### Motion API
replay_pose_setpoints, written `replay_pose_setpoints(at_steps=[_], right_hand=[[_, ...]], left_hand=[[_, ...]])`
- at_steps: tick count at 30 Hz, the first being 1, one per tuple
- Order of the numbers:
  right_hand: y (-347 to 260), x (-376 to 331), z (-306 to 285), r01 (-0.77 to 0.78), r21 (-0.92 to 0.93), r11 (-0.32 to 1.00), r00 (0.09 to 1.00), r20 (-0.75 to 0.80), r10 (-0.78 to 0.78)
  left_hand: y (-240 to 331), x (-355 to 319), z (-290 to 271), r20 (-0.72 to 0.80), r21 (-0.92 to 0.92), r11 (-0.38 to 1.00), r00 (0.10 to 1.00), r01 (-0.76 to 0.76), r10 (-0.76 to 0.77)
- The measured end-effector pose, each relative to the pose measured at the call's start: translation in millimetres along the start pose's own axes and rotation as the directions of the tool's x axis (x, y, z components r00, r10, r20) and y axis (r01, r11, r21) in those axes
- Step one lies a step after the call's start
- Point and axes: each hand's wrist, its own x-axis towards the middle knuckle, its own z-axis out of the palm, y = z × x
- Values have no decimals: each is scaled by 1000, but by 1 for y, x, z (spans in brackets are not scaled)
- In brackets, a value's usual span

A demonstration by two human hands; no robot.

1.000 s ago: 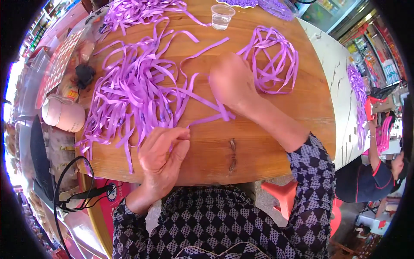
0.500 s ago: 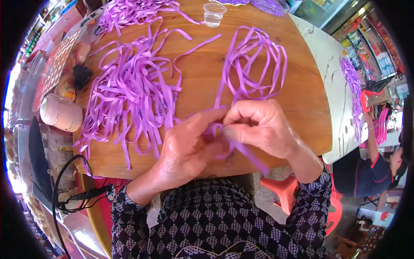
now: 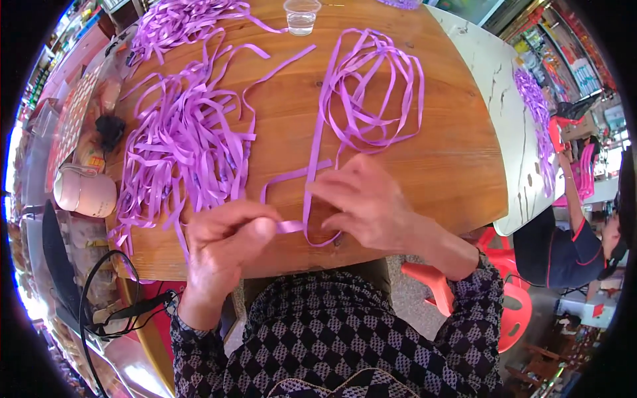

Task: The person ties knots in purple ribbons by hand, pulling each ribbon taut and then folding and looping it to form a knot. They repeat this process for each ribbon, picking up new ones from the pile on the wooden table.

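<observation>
Pinching flat purple ribbon [image 3: 289, 227] by thumb and forefinger, left hand [image 3: 229, 240] seemingly steadies it above brown wooden table [image 3: 451, 179]. Right hand [image 3: 368, 207] blurred, fingers spread, contact unclear. Looped purple ribbon coil [image 3: 383, 50] beyond, perhaps apart against tangling.

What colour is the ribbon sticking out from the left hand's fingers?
Purple: the ribbon shows best in the head view, at the left hand.

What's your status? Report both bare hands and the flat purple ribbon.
Left hand pinching ribbon; right hand open. Looped purple ribbon coil beyond, on brown wooden table. Only ribbon between hands.
</observation>
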Motion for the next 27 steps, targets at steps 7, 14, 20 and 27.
replay_pose_setpoints(at_steps=[7, 14, 20, 27], right_hand=[[77, 15, 9, 56, -284, 957, 973, -200, -117], [56, 8, -24, -134, -186, 974, 945, -321, 69], [-52, -6, -1, -211, 815, 539, 972, 117, 204], [-36, -29, -12, -408, 868, 285, 765, 154, 625]], left_hand=[[-4, -12, -19, -304, -260, 960, 952, -102, 19], [2, -19, -8, -196, 156, 984, 974, -86, 116], [3, -9, 13, 21, 388, 854, 930, -346, 368], [-8, -8, -10, -52, 24, 999, 998, 43, -41]])
